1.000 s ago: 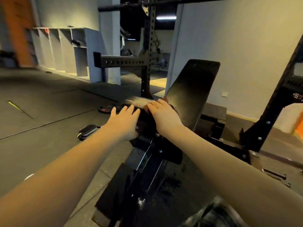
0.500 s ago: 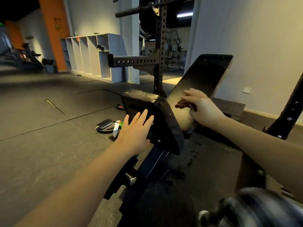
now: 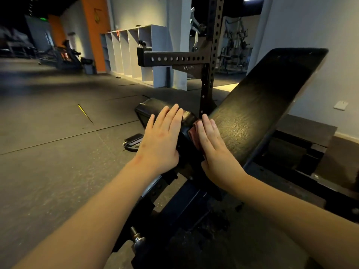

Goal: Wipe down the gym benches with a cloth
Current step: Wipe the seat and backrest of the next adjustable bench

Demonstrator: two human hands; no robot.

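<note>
Black padded bench (image 3: 252,113) at centre, its backrest (image 3: 281,78) inclined up toward the far right. Left hand (image 3: 161,140), fingers straight and together, lies flat on the seat pad (image 3: 186,117). Right hand (image 3: 213,150), fingers likewise extended, presses a reddish cloth (image 3: 195,133) flat where seat pad meets backrest. Perforated rack upright (image 3: 210,55) stands just beyond; a small dark flat object (image 3: 134,139) lies on the floor (image 3: 58,152), near left.
</note>
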